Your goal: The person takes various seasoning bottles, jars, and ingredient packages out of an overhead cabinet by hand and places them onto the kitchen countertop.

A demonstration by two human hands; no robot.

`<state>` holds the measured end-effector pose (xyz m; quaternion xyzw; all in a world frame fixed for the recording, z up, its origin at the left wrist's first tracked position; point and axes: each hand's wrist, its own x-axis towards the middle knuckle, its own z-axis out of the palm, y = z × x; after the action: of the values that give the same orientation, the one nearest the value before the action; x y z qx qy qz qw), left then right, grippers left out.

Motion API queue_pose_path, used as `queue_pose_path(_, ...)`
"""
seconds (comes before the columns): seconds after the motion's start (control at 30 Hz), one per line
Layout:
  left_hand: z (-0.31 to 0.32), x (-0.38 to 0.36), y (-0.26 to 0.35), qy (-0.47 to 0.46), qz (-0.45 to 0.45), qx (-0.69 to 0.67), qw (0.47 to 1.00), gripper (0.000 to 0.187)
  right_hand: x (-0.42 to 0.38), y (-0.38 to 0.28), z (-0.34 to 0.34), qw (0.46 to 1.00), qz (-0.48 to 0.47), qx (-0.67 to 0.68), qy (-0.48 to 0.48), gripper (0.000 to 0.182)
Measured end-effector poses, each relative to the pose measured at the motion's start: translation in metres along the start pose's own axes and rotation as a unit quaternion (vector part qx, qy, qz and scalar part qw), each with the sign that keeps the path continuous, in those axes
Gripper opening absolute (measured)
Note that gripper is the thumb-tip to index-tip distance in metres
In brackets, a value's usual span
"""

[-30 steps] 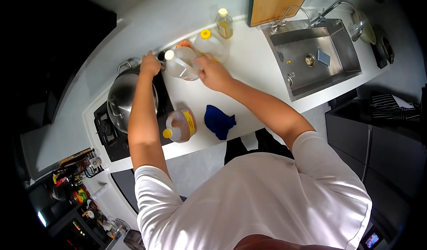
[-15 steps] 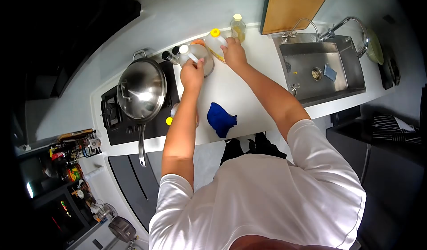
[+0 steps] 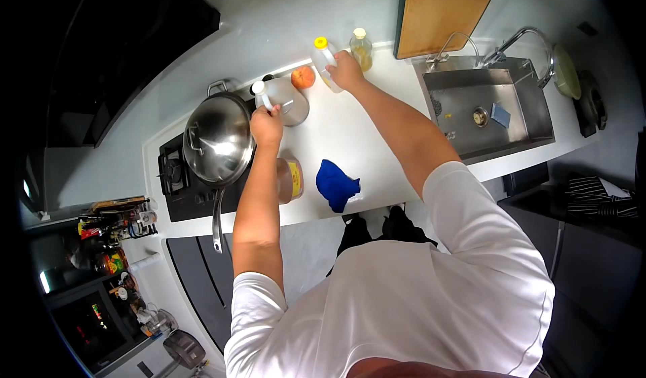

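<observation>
My left hand [image 3: 267, 128] is closed round the handle of a translucent jug with a white cap [image 3: 291, 102], beside the stove's edge. My right hand [image 3: 346, 70] grips the handle of a yellow-capped jug [image 3: 324, 56] near the back wall. Between the two jugs lies an orange-red peach [image 3: 303, 77]. Just right of the yellow-capped jug stands a clear bottle with a pale cap [image 3: 361, 50], some yellowish liquid inside. A container with a yellow label [image 3: 292, 180] is partly hidden by my left forearm.
A lidded steel pan [image 3: 219, 139] sits on the black stove [image 3: 176, 206], its handle jutting toward me. A blue cloth [image 3: 336, 185] lies near the counter's front edge. To the right are a steel sink [image 3: 471, 95] with a faucet and a leaning wooden board [image 3: 444, 11].
The white-capped jug has moved left in my left hand, toward the stove, uncovering the peach. My right hand keeps its hold on the yellow-capped jug, which has shifted little.
</observation>
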<state>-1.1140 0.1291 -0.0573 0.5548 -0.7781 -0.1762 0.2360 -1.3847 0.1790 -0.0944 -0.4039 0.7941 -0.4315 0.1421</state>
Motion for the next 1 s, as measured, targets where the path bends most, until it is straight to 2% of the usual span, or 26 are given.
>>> queue_pose_path(0.03, -0.002, -0.002, 0.0, -0.018, -0.014, 0.008, 1.0, 0.033, 0.001, 0.005, -0.001, 0.999, -0.033, 0.001, 0.021, 0.042)
queue_pose_path(0.1, -0.013, 0.0, 0.012, -0.057, -0.035, 0.042, 0.997, 0.039, 0.002, 0.012, -0.007, 0.997, -0.005, -0.067, -0.026, 0.043)
queue_pose_path(0.13, -0.011, -0.004, 0.012, -0.034, -0.035, 0.061, 0.997, 0.046, -0.005, 0.015, -0.013, 0.996, -0.001, -0.072, -0.056, 0.041)
queue_pose_path(0.17, -0.011, -0.006, 0.014, -0.041, -0.054, 0.064, 0.996, 0.055, -0.01, 0.013, -0.023, 0.99, -0.045, -0.106, -0.083, 0.037)
queue_pose_path(0.2, -0.015, -0.013, 0.025, 0.013, -0.037, 0.064, 0.997, 0.061, -0.011, 0.019, -0.027, 0.985, -0.057, -0.092, -0.134, 0.036)
queue_pose_path(0.23, -0.034, -0.024, 0.055, 0.039, -0.055, 0.06, 0.996, 0.064, -0.023, -0.007, -0.054, 0.972, -0.058, -0.119, -0.196, 0.036)
queue_pose_path(0.27, -0.041, -0.027, 0.068, 0.072, 0.002, 0.048, 0.996, 0.06, -0.034, -0.031, -0.086, 0.959, -0.089, -0.106, -0.247, 0.039)
queue_pose_path(0.33, -0.089, -0.027, 0.121, -0.015, 0.066, 0.002, 0.998, 0.05, -0.05, -0.075, -0.142, 0.945, -0.119, -0.098, -0.289, 0.044)
queue_pose_path(0.37, -0.118, -0.033, 0.148, 0.002, 0.075, -0.006, 0.997, 0.05, -0.059, -0.108, -0.177, 0.939, -0.172, -0.115, -0.275, 0.042)
queue_pose_path(0.43, -0.175, -0.037, 0.205, 0.074, 0.253, -0.05, 0.963, 0.037, -0.081, -0.178, -0.243, 0.923, -0.287, -0.124, -0.225, 0.036)
queue_pose_path(0.47, -0.214, -0.051, 0.243, 0.139, 0.311, -0.093, 0.936, 0.027, -0.092, -0.211, -0.274, 0.911, -0.351, -0.114, -0.184, 0.032)
queue_pose_path(0.5, -0.248, -0.06, 0.271, 0.156, 0.338, -0.115, 0.921, 0.023, -0.101, -0.243, -0.303, 0.907, -0.383, -0.071, -0.157, 0.029)
queue_pose_path(0.53, -0.279, -0.068, 0.299, 0.206, 0.392, -0.167, 0.881, 0.02, -0.11, -0.274, -0.329, 0.901, -0.414, -0.027, -0.13, 0.025)
queue_pose_path(0.6, -0.325, -0.069, 0.337, 0.269, 0.43, -0.227, 0.831, 0.015, -0.123, -0.325, -0.378, 0.868, -0.495, 0.041, 0.001, 0.022)
queue_pose_path(0.67, -0.365, -0.062, 0.366, 0.301, 0.43, -0.226, 0.82, 0.019, -0.12, -0.362, -0.412, 0.84, -0.53, 0.066, 0.1, 0.021)
queue_pose_path(0.73, -0.395, -0.034, 0.389, 0.322, 0.422, -0.224, 0.817, 0.026, -0.105, -0.396, -0.433, 0.829, -0.534, 0.08, 0.148, 0.024)
queue_pose_path(0.77, -0.407, -0.017, 0.397, 0.307, 0.364, -0.225, 0.85, 0.032, -0.096, -0.411, -0.441, 0.835, -0.526, 0.038, 0.159, 0.028)
queue_pose_path(0.8, -0.412, 0.011, 0.402, 0.364, 0.372, -0.202, 0.829, 0.043, -0.087, -0.425, -0.447, 0.839, -0.517, -0.004, 0.17, 0.033)
queue_pose_path(0.83, -0.422, 0.036, 0.407, 0.384, 0.333, -0.123, 0.852, 0.054, -0.078, -0.439, -0.449, 0.839, -0.517, -0.002, 0.169, 0.033)
queue_pose_path(0.9, -0.45, 0.05, 0.427, 0.24, 0.176, -0.096, 0.95, 0.057, -0.063, -0.462, -0.45, 0.87, -0.471, -0.074, 0.125, 0.044)
queue_pose_path(0.93, -0.457, 0.061, 0.431, 0.24, 0.176, -0.096, 0.95, 0.057, -0.059, -0.469, -0.45, 0.87, -0.471, -0.074, 0.125, 0.044)
queue_pose_path(1.0, -0.464, 0.097, 0.43, 0.2, 0.072, -0.125, 0.969, 0.051, -0.053, -0.481, -0.45, 0.855, -0.465, -0.184, 0.141, 0.046)
